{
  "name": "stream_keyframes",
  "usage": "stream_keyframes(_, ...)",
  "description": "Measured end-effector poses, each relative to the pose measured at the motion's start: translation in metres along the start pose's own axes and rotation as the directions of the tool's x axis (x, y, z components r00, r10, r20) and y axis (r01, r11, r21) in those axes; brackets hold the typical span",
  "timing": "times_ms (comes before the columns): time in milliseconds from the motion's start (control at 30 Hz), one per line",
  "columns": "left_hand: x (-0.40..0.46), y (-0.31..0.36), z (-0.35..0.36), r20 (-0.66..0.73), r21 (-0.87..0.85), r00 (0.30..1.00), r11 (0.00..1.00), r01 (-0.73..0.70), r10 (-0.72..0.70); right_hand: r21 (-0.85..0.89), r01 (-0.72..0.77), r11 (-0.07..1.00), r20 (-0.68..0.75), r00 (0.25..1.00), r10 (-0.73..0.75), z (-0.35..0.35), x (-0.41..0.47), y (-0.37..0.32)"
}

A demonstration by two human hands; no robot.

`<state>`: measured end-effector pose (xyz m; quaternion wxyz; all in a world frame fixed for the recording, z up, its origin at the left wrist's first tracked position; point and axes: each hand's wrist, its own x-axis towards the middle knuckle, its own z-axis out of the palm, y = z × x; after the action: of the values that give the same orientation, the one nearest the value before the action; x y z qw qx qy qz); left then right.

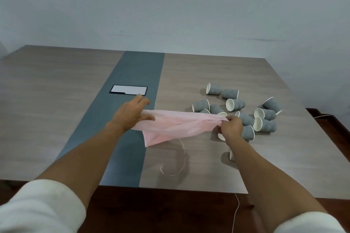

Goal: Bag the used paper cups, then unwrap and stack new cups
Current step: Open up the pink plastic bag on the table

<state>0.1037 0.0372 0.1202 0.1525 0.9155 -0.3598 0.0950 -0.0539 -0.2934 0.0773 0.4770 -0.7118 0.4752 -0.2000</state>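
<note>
Stretching a pink plastic bag (176,125) between them above the middle of the table (56,85), the left hand (130,114) and right hand (231,127) each grasp one end in closed fingers, the bag's loose part sagging toward the near edge. Grey wavy-patterned paper cups (246,108) lie tipped on their sides in a cluster toward the table's right edge, just beyond the right hand. A thin white loop (177,164) rests near the front edge.

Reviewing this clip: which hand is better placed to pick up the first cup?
Likely the right hand: it sits among the tipped grey wavy paper cups, while the left hand holds the thin pink plastic bag over the table's dark strip.
</note>
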Motion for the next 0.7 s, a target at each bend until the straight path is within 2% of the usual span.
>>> stream_keyframes(33,-0.001,-0.009,0.002,-0.032,0.055,0.999,0.998,0.011,-0.009,-0.108,0.103,0.989,0.007,0.995,-0.103,-0.004,0.0,0.002)
stream_keyframes(67,-0.001,-0.016,0.002,-0.086,0.08,0.993,0.993,0.083,-0.076,-0.223,0.187,0.957,0.031,0.982,-0.185,-0.008,-0.003,0.005)
stream_keyframes(100,-0.002,-0.018,0.0,-0.148,0.054,0.969,0.976,0.21,-0.2,-0.318,0.25,0.914,0.057,0.968,-0.245,-0.01,-0.003,0.009)
stream_keyframes(133,-0.001,-0.017,-0.001,-0.185,-0.038,0.91,0.928,0.37,-0.371,-0.357,0.268,0.895,0.073,0.963,-0.259,-0.012,-0.005,0.012)
stream_keyframes(167,0.002,-0.014,-0.003,-0.181,-0.193,0.807,0.825,0.531,-0.562,-0.372,0.268,0.889,0.079,0.963,-0.257,-0.012,-0.004,0.017)
stream_keyframes(200,0.006,-0.005,-0.01,-0.103,-0.412,0.668,0.642,0.646,-0.737,-0.361,0.23,0.904,0.071,0.973,-0.219,-0.01,-0.004,0.023)
stream_keyframes(233,0.014,-0.001,-0.01,0.082,-0.628,0.545,0.381,0.678,-0.834,-0.315,0.178,0.932,0.061,0.984,-0.168,-0.008,-0.006,0.026)
stream_keyframes(267,0.021,0.004,-0.011,0.295,-0.768,0.48,0.095,0.634,-0.826,-0.228,0.116,0.967,0.04,0.993,-0.11,-0.003,-0.011,0.026)
stream_keyframes(300,0.027,0.006,-0.011,0.461,-0.806,0.441,-0.155,0.572,-0.77,-0.093,0.035,0.995,0.014,0.999,-0.034,0.001,-0.013,0.024)
stream_keyframes(333,0.029,0.005,-0.01,0.57,-0.794,0.399,-0.356,0.493,-0.718,0.041,-0.05,0.998,0.012,0.999,0.049,0.004,-0.016,0.021)
stream_keyframes(367,0.031,0.004,-0.008,0.636,-0.762,0.352,-0.488,0.425,-0.687,0.157,-0.145,0.977,0.043,0.989,0.14,0.007,-0.018,0.017)
stream_keyframes(400,0.031,0.004,-0.007,0.683,-0.726,0.322,-0.559,0.401,-0.656,0.193,-0.241,0.951,0.104,0.969,0.224,0.006,-0.021,0.011)
stream_keyframes(433,0.028,0.006,-0.007,0.705,-0.702,0.303,-0.572,0.424,-0.641,0.245,-0.348,0.905,0.13,0.937,0.325,0.007,-0.017,0.01)
stream_keyframes(467,0.024,0.006,-0.007,0.713,-0.688,0.297,-0.554,0.468,-0.635,0.372,-0.449,0.812,0.166,0.893,0.418,0.005,-0.012,0.009)
stream_keyframes(500,0.019,0.007,-0.009,0.722,-0.671,0.292,-0.53,0.519,-0.627,0.525,-0.532,0.665,0.245,0.842,0.48,0.006,-0.001,0.016)
stream_keyframes(533,0.014,0.01,-0.011,0.733,-0.644,0.289,-0.493,0.585,-0.616,0.573,-0.588,0.57,0.302,0.799,0.52,0.001,0.003,0.021)
stream_keyframes(600,0.003,0.012,-0.014,0.766,-0.577,0.258,-0.453,0.679,-0.589,0.532,-0.651,0.541,0.352,0.751,0.558,-0.004,0.008,0.025)
stream_keyframes(700,-0.005,0.013,-0.015,0.794,-0.55,0.256,-0.474,0.688,-0.551,0.388,-0.725,0.568,0.433,0.688,0.582,-0.012,-0.003,0.015)
